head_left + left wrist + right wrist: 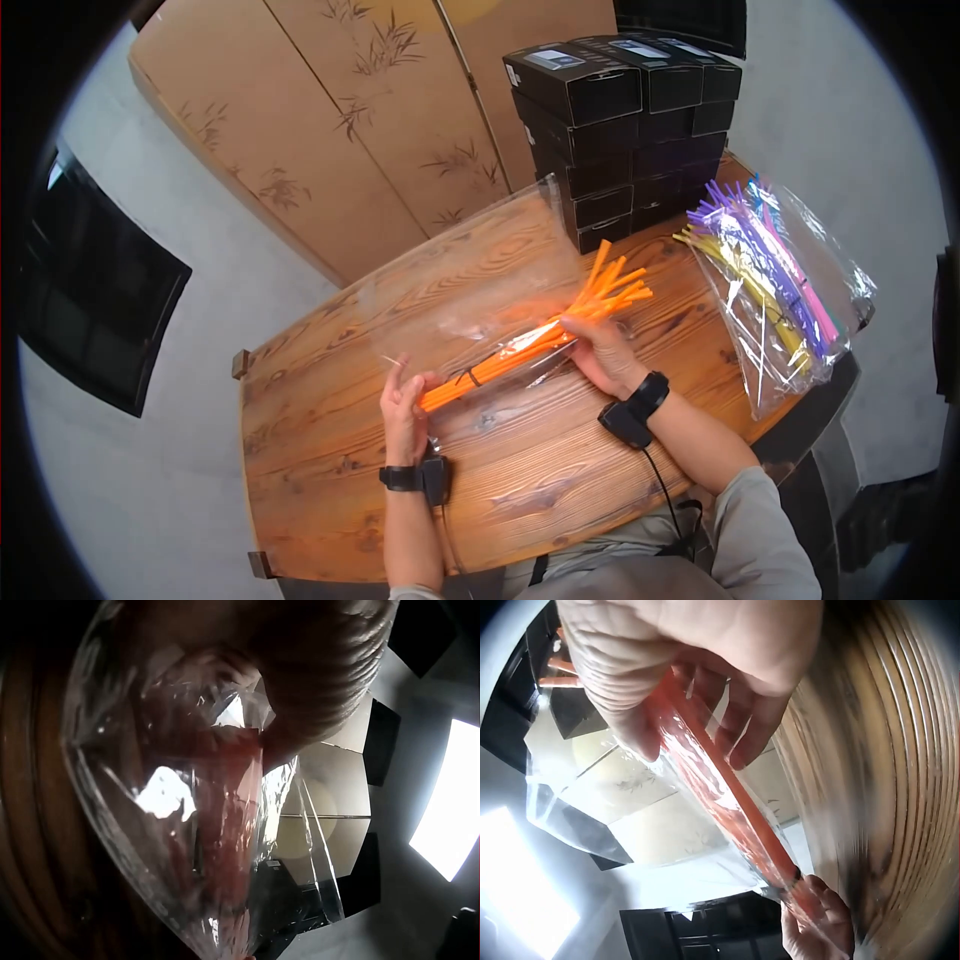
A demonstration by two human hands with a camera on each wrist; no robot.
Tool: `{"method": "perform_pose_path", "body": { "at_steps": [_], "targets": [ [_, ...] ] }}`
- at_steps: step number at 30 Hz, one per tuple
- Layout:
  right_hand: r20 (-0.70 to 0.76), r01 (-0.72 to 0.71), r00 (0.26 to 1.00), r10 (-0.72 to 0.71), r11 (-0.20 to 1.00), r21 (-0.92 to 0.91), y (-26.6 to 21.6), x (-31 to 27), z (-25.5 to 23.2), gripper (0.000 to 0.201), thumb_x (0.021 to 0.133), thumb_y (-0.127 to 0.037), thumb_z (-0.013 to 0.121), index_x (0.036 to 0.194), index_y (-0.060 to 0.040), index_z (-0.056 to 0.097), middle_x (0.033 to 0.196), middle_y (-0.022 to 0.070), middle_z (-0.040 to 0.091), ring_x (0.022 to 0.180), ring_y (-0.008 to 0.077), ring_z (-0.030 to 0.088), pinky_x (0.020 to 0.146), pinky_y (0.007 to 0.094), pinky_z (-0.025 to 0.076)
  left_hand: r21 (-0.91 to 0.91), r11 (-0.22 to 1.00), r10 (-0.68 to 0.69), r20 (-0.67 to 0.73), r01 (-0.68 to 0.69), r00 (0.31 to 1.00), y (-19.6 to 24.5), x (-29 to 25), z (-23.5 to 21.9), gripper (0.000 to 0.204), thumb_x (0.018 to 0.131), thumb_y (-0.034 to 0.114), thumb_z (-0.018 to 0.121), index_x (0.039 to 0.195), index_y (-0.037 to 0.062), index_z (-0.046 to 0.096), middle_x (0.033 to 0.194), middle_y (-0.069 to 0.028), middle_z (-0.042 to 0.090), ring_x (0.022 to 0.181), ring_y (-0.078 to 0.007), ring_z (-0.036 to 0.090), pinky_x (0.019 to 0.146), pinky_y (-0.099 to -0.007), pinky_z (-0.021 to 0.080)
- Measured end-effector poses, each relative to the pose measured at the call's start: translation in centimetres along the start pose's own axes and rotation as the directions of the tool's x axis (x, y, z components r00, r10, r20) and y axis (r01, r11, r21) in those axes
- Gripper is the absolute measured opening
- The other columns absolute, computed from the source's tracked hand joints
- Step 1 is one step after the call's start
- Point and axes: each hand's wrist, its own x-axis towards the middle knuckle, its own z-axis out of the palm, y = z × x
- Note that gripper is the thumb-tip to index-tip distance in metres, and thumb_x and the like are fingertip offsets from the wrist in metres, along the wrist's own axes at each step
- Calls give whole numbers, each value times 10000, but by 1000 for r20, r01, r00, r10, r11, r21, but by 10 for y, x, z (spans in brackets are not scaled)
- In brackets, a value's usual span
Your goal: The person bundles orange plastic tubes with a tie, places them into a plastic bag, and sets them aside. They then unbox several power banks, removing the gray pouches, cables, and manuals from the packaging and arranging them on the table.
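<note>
The left hand (404,408) has its grip clamped on the lower-left end of the orange bundle (505,358), thumb and fingers closing around it through clear plastic film (465,265). The right hand (604,358) has its grip clamped on the same bundle just below the flared ends, with the thumb on one side and the fingers on the other. The bundle is held above the desk (320,480), in front of the person. Its long axis runs diagonally in the head view: the gathered end points lower left, the flared ends point upper right toward the stacked black boxes (630,135). A dark tie (475,378) binds it near the left hand. Film spreads beyond the bundle over the far part of the desk; in the left wrist view, film and glare obscure the sticks. The boxes carry pale labels (554,59); their print is too small to read. To the right, a clear packet (865,285) lies on the desk with yellow, purple, pink and blue sticks (793,280). A folding screen (320,150) with leaf motifs stands behind the desk.
</note>
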Motion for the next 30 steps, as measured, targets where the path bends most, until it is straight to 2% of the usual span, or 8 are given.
{"method": "perform_pose_path", "body": {
  "at_steps": [4,8,11,17,20,23,26,30],
  "targets": [
    [-97,15,995,-18,999,-33,1,0,2,301,910,-104,672,1178,-106,534,1118,61,623,1068,177,599,923,353,516,41,999,3,-3,-3,1000,5,0,7,660,910,171,671,1437,-43,337,1024,-137,695,1011,-235,670,906,-352,522],
    [-215,15,976,-38,994,-104,-3,-1,8,292,905,-148,704,1131,-50,548,1081,68,634,1021,163,625,846,318,556,19,1000,-10,75,8,997,5,-2,4,679,902,84,666,1463,-8,296,1103,-166,678,1037,-276,669,891,-383,550],
    [-229,44,970,-79,987,-154,0,4,-1,327,911,-175,703,1153,-32,538,1072,63,624,1018,152,620,854,296,546,4,1000,13,149,-13,989,-2,-1,0,765,868,-26,665,1497,37,234,1157,-178,655,1043,-309,666,877,-419,578],
    [-212,140,965,-154,987,-81,8,7,-1,354,907,-181,714,1176,-48,526,1084,44,610,993,146,619,848,293,543,-111,993,-20,147,36,989,8,-7,13,861,836,13,717,1523,74,201,1255,-203,600,1085,-333,643,897,-432,576],
    [-245,103,965,-98,995,10,0,3,5,332,905,-167,714,1161,-62,529,1074,33,609,995,144,615,864,303,538,-133,988,-42,274,82,961,3,-7,10,827,850,1,700,1520,76,222,1301,-230,576,1142,-318,619,946,-428,541],
    [-261,96,961,-91,995,4,1,6,-1,330,903,-164,716,1164,-63,539,1047,22,616,997,146,621,885,317,534,-36,990,-119,273,133,955,-3,-6,9,704,866,31,693,1474,69,340,1305,-231,572,1115,-320,631,894,-430,580],
    [-188,75,980,-68,997,28,1,6,-4,388,900,-118,698,1230,-84,497,1126,36,588,1084,164,586,936,365,510,-9,984,-175,161,179,971,-8,-5,4,526,877,42,670,1365,43,473,1274,-217,590,995,-295,677,693,-388,638],
    [118,-43,992,38,998,39,-1,3,-2,640,871,-72,686,1420,-129,361,1325,76,498,1262,225,479,1092,455,401,-76,990,-109,96,117,989,-7,-4,0,368,892,-5,611,1256,19,569,1213,-212,628,903,-255,697,554,-329,624]
  ]
}}
